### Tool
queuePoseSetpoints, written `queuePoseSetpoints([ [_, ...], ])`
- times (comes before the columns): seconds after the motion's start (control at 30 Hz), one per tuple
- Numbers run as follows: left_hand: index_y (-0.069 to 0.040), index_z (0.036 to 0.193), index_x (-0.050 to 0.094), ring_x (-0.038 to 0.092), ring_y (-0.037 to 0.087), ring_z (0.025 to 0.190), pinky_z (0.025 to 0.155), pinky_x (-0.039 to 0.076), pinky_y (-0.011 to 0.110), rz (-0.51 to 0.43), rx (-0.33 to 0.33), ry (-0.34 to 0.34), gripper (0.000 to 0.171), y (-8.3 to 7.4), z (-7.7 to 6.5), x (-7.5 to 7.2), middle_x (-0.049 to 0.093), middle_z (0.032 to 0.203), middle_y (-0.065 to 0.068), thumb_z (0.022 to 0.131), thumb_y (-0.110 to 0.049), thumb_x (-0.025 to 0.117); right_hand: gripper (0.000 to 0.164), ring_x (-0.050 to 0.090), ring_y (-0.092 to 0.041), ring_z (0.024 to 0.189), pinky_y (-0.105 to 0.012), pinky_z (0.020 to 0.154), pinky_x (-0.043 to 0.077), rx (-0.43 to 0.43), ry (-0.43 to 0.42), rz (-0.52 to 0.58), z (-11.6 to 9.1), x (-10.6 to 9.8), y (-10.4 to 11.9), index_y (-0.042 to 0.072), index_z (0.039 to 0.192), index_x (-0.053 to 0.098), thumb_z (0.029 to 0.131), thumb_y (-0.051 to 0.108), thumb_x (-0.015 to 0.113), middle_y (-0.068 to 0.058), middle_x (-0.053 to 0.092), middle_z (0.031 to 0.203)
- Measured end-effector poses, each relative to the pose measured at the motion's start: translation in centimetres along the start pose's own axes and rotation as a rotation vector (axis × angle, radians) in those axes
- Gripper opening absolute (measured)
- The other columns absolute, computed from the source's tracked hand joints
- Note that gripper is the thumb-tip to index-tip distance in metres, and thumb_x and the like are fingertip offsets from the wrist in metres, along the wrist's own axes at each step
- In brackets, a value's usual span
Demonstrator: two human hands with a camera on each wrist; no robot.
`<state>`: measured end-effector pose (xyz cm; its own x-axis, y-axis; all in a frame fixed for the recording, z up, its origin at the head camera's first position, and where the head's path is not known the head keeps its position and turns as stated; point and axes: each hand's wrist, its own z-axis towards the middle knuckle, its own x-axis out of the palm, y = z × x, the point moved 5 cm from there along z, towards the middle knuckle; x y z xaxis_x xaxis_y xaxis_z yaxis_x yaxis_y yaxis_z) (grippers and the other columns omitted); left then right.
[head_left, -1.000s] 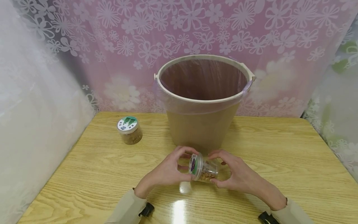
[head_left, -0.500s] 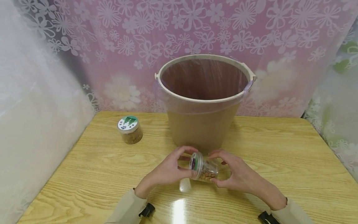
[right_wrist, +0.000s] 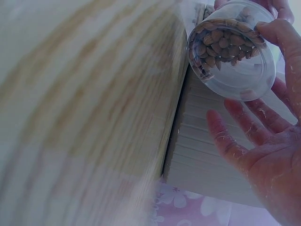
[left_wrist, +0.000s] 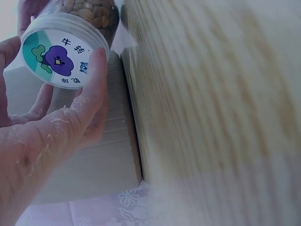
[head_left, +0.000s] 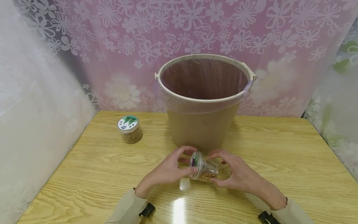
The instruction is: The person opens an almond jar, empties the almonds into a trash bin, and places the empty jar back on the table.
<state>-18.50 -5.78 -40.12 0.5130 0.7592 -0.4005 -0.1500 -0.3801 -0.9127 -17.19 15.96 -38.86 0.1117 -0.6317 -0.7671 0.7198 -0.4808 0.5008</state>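
Note:
A clear plastic jar (head_left: pixel 208 175), part filled with brown nuts or beans, lies tilted on its side between my hands in front of the bin. Its lid (left_wrist: pixel 51 55) faces left and carries a white and green label with a purple cartoon figure. My left hand (head_left: pixel 171 169) grips the lid's rim, thumb at the near side and fingers at the far side. Around the jar's base end, my right hand (head_left: pixel 239 172) holds with thumb and fingertips. The right wrist view shows the clear base (right_wrist: pixel 230 56) with the contents gathered on one side.
A large beige bin (head_left: pixel 199 127) with a thin plastic liner stands just behind the hands. A second lidded jar (head_left: pixel 130 130) with brown contents stands upright at the back left of the wooden table (head_left: pixel 92 174). Floral curtains (head_left: pixel 126 46) surround the table.
My left thumb has slid upward along the rim, and the lid's label has turned slightly with it. The right hand and the jar's body have stayed about where they were.

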Motion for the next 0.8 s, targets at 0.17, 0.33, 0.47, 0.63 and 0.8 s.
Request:
queuePoseSetpoints([
  [0.17,-0.035,0.144,0.049,0.058,0.027,0.128,0.093,0.056,0.04,0.001,-0.01,0.002,0.053,0.14,0.02,-0.03,0.05,0.15,0.002,0.096,-0.04,0.07,0.069,0.068,-0.021,0.111,-0.032,0.079,0.06,-0.002,0.004,-0.006,-0.02,0.01,0.02,0.013,0.129,0.058,0.07,0.016,0.092,0.0,0.065,0.129],
  [0.33,-0.03,0.146,0.048,0.059,0.028,0.126,0.092,0.056,0.038,-0.02,-0.013,0.01,0.054,0.14,0.04,-0.03,0.049,0.15,0.005,0.097,-0.04,0.069,0.069,0.068,-0.021,0.111,-0.032,0.079,0.06,-0.012,-0.001,-0.009,0.0,0.0,0.04,0.013,0.129,0.058,0.069,0.016,0.092,0.0,0.065,0.128],
  [0.47,-0.028,0.146,0.048,0.059,0.029,0.124,0.087,0.059,0.036,-0.067,-0.022,0.023,0.053,0.13,0.04,0.07,0.049,0.148,0.009,0.098,-0.037,0.069,0.069,0.067,-0.02,0.111,-0.031,0.078,0.06,-0.014,-0.005,-0.011,0.02,-0.03,0.03,0.013,0.129,0.059,0.069,0.017,0.092,0.001,0.065,0.128],
  [0.63,-0.025,0.145,0.048,0.062,0.031,0.119,0.081,0.063,0.038,-0.155,-0.039,0.033,0.052,0.1,0.07,0.26,0.049,0.143,0.016,0.099,-0.034,0.068,0.069,0.068,-0.021,0.11,-0.031,0.078,0.06,-0.018,-0.006,-0.015,0.01,-0.04,0.08,0.013,0.129,0.059,0.069,0.017,0.093,0.001,0.065,0.127],
  [0.8,-0.024,0.146,0.048,0.065,0.03,0.116,0.079,0.063,0.039,-0.174,-0.049,0.036,0.051,0.09,0.13,0.3,0.051,0.14,0.017,0.1,-0.035,0.067,0.069,0.068,-0.021,0.11,-0.032,0.078,0.06,-0.016,-0.005,-0.016,0.0,-0.04,0.12,0.013,0.129,0.058,0.069,0.017,0.093,0.001,0.065,0.128],
])
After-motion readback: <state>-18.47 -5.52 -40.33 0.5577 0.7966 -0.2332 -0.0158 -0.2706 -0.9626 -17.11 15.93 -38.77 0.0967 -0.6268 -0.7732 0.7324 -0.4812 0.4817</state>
